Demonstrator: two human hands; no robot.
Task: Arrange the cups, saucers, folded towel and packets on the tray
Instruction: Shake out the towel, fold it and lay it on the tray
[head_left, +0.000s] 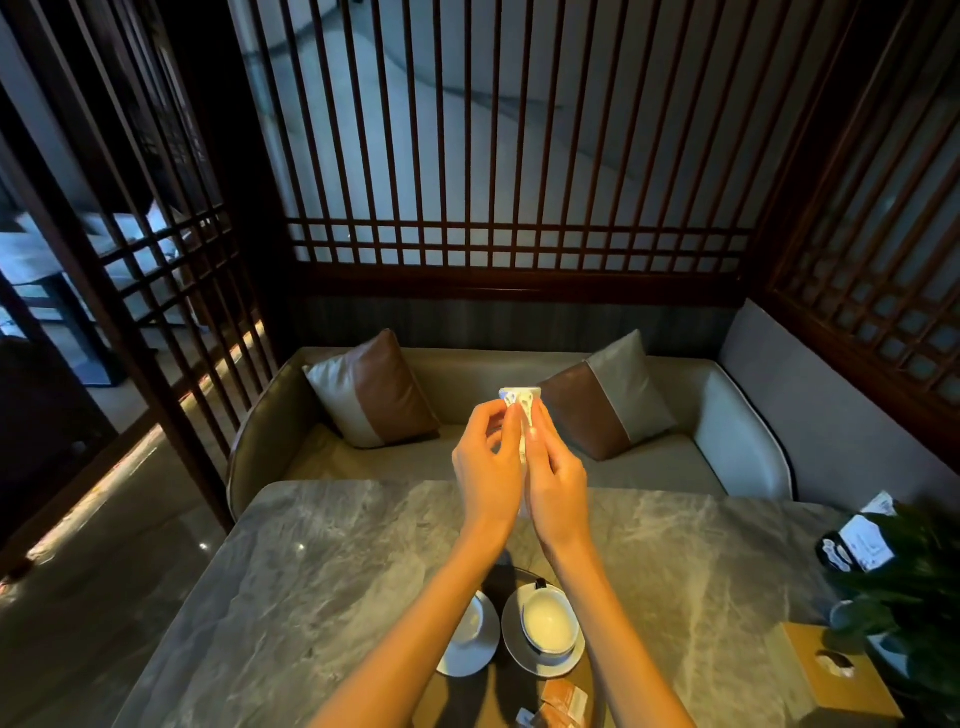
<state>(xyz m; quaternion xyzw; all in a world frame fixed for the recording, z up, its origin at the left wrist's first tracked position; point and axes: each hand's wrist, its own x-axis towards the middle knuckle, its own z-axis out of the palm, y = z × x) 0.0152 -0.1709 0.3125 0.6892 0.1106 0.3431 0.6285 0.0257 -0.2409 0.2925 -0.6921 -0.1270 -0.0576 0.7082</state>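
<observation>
Both hands are raised above the far side of the marble table, holding a small white packet between the fingertips. My left hand pinches its left edge, my right hand its right side. Below my forearms a dark round tray carries two white cups on white saucers: the right cup on its saucer, the left cup partly hidden by my left arm, on its saucer. Orange packets lie at the tray's near edge. No folded towel is visible.
A tan tissue box stands at the table's right front, beside a green plant and a dark card holder. A curved sofa with two cushions sits behind the table. Wooden lattice screens surround the booth.
</observation>
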